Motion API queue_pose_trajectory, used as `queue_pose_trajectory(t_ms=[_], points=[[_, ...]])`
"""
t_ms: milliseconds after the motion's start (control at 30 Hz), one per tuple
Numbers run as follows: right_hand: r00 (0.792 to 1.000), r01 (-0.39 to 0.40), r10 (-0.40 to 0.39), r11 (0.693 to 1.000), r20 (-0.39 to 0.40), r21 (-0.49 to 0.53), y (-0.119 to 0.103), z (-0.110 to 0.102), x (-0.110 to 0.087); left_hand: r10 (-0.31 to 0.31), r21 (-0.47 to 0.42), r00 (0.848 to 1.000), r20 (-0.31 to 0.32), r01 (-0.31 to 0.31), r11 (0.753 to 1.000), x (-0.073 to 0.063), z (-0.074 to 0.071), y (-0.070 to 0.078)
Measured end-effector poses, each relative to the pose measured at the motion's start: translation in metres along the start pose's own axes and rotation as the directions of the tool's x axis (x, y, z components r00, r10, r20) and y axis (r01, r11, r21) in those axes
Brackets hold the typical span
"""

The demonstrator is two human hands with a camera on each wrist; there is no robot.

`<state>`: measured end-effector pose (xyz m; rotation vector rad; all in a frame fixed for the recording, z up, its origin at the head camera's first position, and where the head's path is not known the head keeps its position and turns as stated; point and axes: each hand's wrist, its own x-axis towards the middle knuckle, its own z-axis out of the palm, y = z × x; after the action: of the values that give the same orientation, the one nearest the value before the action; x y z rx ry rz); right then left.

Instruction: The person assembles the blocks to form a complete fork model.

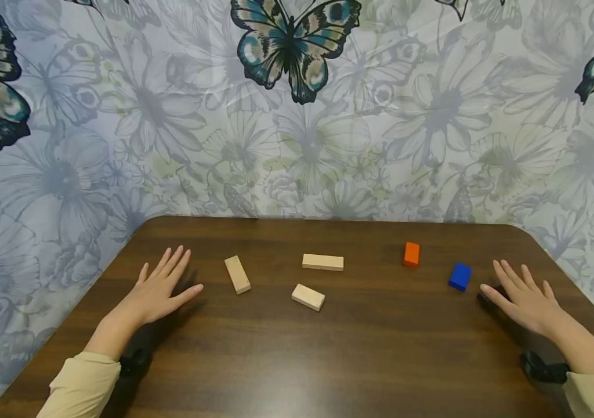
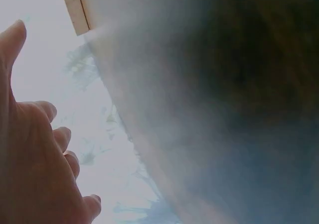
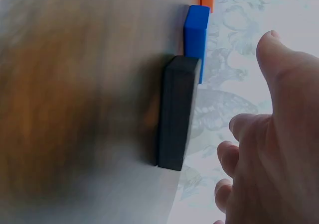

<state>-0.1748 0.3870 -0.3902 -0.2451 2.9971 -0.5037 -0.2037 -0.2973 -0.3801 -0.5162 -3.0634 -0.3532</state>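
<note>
My left hand [image 1: 158, 293] is spread over the left part of the table, fingers straight and holding nothing. Nearest to it lies a plain wooden block [image 1: 238, 274]; a wooden block [image 2: 76, 9] also shows at the top of the left wrist view. Two more plain wooden blocks [image 1: 323, 262] [image 1: 308, 297] lie near the middle. My right hand [image 1: 529, 302] is spread at the right, holding nothing. Just left of its thumb sits a blue block [image 1: 460, 277], with an orange block [image 1: 410, 254] farther back. A black block [image 3: 178, 112] shows in the right wrist view, largely hidden by the right hand in the head view.
Everything lies on a dark brown wooden table [image 1: 328, 354] with rounded far corners. Behind its far edge rises a wall covering [image 1: 312, 157] patterned with flowers and butterflies. Dark bands [image 1: 542, 368] circle both wrists beside the pale yellow sleeves [image 1: 85, 383].
</note>
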Motion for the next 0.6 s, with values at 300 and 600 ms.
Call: queue_pose_trajectory(t_ms=[300,600], points=[[0.999,0.041,-0.041,0.999,-0.003,-0.026,-0.016,-0.006,0.007,0.035,-0.009,0.999,0.001,-0.035,0.999,0.011,-0.008,0.020],[0.995,0.095,-0.095,0.995,0.012,-0.028,-0.043,-0.009,0.023,0.101,-0.005,0.995,0.008,-0.101,0.995,0.028,-0.008,0.055]])
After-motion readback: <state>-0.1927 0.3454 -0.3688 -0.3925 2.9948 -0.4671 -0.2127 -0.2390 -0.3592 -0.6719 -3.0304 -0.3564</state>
